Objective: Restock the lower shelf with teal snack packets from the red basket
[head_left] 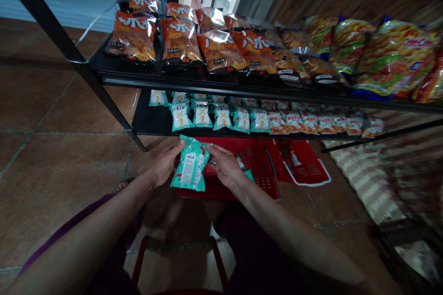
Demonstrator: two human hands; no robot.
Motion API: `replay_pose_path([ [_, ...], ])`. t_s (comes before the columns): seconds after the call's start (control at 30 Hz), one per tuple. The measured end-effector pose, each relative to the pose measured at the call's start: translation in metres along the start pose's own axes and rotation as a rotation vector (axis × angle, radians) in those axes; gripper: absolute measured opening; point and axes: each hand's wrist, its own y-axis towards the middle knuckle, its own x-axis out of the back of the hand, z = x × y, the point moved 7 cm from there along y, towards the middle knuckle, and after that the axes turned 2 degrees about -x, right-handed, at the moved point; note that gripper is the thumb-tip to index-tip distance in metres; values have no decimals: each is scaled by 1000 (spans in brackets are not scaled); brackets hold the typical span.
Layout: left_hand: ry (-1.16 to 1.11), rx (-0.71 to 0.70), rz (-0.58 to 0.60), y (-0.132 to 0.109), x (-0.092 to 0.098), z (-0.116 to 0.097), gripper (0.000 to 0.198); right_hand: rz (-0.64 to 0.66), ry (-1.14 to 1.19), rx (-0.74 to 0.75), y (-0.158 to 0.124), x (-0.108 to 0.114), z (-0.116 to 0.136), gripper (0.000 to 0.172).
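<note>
A teal snack bag (188,168), its printed back label facing up, is held between both hands in front of the lower shelf. My left hand (165,164) grips its left edge, thumb on top near the upper corner. My right hand (225,162) pinches the upper right edge, with its other fingers partly hidden behind the bag. Below them sits a red shopping basket (266,179), where a few teal packets (248,175) partly show beside my right wrist. Similar teal bags (202,114) stand in a row on the lower shelf just beyond.
Orange chip bags (182,39) and yellow snack bags (387,60) line the upper black shelf (207,82). Red-and-white packets (311,122) fill the lower shelf's right part. A second red basket (304,166) with a white handle stands at right. A black shelf post (83,71) rises at left.
</note>
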Motion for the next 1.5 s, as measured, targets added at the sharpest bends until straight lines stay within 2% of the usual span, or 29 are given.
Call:
replay_pose_path([
  [0.1, -3, 59, 28, -7, 0, 11, 40, -66, 83, 16, 8, 11, 6, 23],
  [0.2, -67, 151, 25, -15, 1, 34, 34, -127, 146, 30, 16, 21, 10, 18],
  [0.3, -176, 199, -18, -19, 2, 55, 21, -171, 176, 28, 20, 27, 9, 17],
  [0.4, -194, 194, -74, -19, 2, 63, 16, -172, 172, 17, 20, 27, 7, 19],
  [0.63, -18, 126, -150, -19, 3, 57, 12, -197, 101, 60, 18, 26, 15, 16],
  [0.77, 61, 91, -69, -20, 0, 52, 14, -163, 24, 132, 20, 27, 28, 18],
  [0.93, 42, 96, 71, -22, -8, 48, 19, -115, -13, 130, 24, 29, 33, 18],
  [1.2, 15, 79, 60, -22, -12, 46, 22, -129, 63, 92, 27, 29, 28, 15],
  [1.33, -14, 28, -19, -20, -6, 45, 25, -120, 55, 33, 21, 25, 16, 24],
  [1.5, -7, 4, -78, -16, -5, 42, 25, -45, -87, 30, -1, 6, 0, 47],
])
